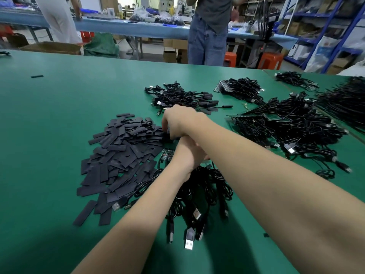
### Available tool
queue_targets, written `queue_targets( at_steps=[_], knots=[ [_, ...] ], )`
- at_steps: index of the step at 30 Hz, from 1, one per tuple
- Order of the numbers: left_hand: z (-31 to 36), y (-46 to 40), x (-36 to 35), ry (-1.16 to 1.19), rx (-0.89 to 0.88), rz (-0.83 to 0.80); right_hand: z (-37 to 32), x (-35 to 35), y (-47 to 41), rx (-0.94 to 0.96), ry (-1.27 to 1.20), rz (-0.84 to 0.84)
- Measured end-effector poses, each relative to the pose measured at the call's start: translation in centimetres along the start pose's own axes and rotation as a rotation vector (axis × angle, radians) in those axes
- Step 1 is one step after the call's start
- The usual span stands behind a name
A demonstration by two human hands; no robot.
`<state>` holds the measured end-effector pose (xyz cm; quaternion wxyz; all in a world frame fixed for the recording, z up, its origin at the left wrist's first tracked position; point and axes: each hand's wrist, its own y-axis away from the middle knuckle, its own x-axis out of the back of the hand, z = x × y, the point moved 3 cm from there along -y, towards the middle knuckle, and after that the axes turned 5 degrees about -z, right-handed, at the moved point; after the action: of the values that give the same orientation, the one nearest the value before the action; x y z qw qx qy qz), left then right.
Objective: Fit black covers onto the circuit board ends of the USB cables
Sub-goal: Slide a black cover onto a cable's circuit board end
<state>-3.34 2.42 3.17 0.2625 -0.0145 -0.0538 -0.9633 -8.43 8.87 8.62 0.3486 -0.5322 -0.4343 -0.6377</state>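
Note:
A heap of flat black covers (122, 155) lies on the green table (49, 119). My right hand (181, 121) reaches across my left forearm to the heap's right edge, its fingers curled down and pinching a black cover there. My left hand (187, 157) sits beneath that arm and grips a bundle of USB cables (199, 186). Their small circuit board ends (167, 153) stick out to the left of the fist. The cables' USB plugs trail toward me. The right arm hides the left fingers.
A pile of cables with covers fitted (183, 97) lies behind my hands. Large tangles of cables with bare boards (292, 127) fill the right side, with more at the back (241, 88). One loose cover (37, 76) lies far left. A person (209, 36) stands beyond the table.

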Motion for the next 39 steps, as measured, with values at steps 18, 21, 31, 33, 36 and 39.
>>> queue_targets(
  at_steps=[18,21,31,33,36,39],
  knots=[
    [-0.7,-0.5,-0.1,0.242,0.002,-0.06,10.3,-2.0,10.8,-0.273,-1.506,0.833],
    [-0.8,-0.5,0.1,0.232,0.012,-0.079,11.1,-4.7,12.2,-0.289,-1.738,0.868],
    [-0.7,-0.4,0.3,0.246,0.026,-0.134,10.2,-7.6,12.0,-0.154,-2.04,0.536],
    [-0.7,-0.4,0.3,0.26,0.025,-0.137,10.4,-7.6,12.2,-0.146,-2.026,0.525],
    [-0.7,-0.5,0.3,0.261,0.024,-0.146,10.6,-7.6,12.5,-0.177,-1.975,0.558],
    [-0.8,-0.5,0.4,0.268,0.026,-0.146,10.8,-7.4,12.7,-0.109,-1.981,0.635]
  ],
)
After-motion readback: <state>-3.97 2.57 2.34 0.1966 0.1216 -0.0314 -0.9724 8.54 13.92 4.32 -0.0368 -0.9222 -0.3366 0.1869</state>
